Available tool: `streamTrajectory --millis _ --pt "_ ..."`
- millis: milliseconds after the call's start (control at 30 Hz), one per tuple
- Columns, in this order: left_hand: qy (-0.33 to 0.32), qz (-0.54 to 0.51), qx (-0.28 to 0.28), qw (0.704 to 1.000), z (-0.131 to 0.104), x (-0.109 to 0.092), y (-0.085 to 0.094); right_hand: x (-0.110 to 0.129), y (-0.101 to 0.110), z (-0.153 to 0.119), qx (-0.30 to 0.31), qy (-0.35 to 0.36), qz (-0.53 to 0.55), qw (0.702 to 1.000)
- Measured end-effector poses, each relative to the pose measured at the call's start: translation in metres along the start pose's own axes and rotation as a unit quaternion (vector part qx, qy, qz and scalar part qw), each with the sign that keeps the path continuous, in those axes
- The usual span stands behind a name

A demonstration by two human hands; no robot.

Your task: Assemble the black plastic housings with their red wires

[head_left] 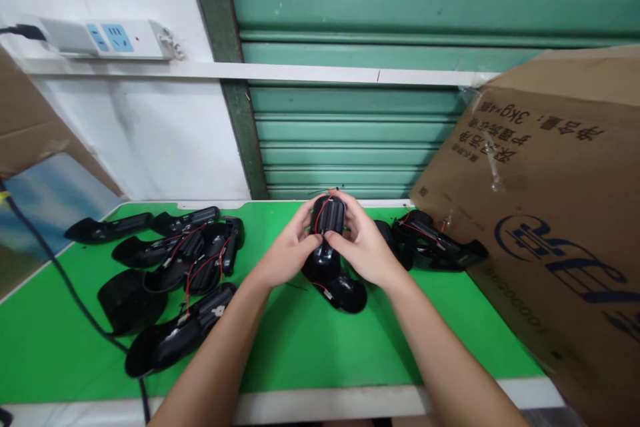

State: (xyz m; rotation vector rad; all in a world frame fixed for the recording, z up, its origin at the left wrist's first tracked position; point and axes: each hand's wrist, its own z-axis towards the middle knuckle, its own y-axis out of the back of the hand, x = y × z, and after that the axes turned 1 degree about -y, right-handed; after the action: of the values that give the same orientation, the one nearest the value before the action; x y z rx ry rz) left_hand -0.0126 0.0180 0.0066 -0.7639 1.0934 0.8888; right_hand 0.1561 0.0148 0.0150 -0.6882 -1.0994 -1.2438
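Green shutter slats (350, 100) are rising behind our green-topped counter (380, 353), and a white power strip (117, 39) is resting on a white rail (300, 72) at the upper left. We are holding 1 glossy black housing (330, 217) at the middle of the counter, toward its far side. Our left hand (295, 243) is cupping the housing's left side and our right hand (364, 243) is cupping its right; the fingers of both are curving around it, only as far apart as its width, while our 2 thumbs are lying on its ribbed face, tips close together. Thin red wire (319, 215) is running along that face. Just nearer to us, another black piece (351, 293) is lying below the housing; we cannot tell whether they are touching. Several black parts (170, 273) are lying in a loose group on our left, a black cable (75, 297) is crossing that end, and more black shells (425, 247) are lying on our right, near a large cardboard box (540, 213).
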Motion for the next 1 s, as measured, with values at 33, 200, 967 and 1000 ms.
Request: streamTrajectory --millis 33,200,967,1000 --pt "-0.001 0.004 0.0 1.0 0.0 -0.001 0.0 0.0 0.0 0.0 0.001 0.0 -0.002 1.0" --pt "0.016 0.013 0.006 1.0 -0.001 -0.003 0.001 -0.003 0.001 0.0 -0.002 0.005 -0.025 1.0" --pt "-0.017 0.031 0.008 0.999 0.0 0.004 0.001 -0.013 0.0 0.001 0.024 0.014 -0.038 0.999" --pt "-0.021 0.033 0.008 0.999 0.001 0.005 0.001 -0.013 -0.001 0.001 0.025 0.014 -0.041 0.999"
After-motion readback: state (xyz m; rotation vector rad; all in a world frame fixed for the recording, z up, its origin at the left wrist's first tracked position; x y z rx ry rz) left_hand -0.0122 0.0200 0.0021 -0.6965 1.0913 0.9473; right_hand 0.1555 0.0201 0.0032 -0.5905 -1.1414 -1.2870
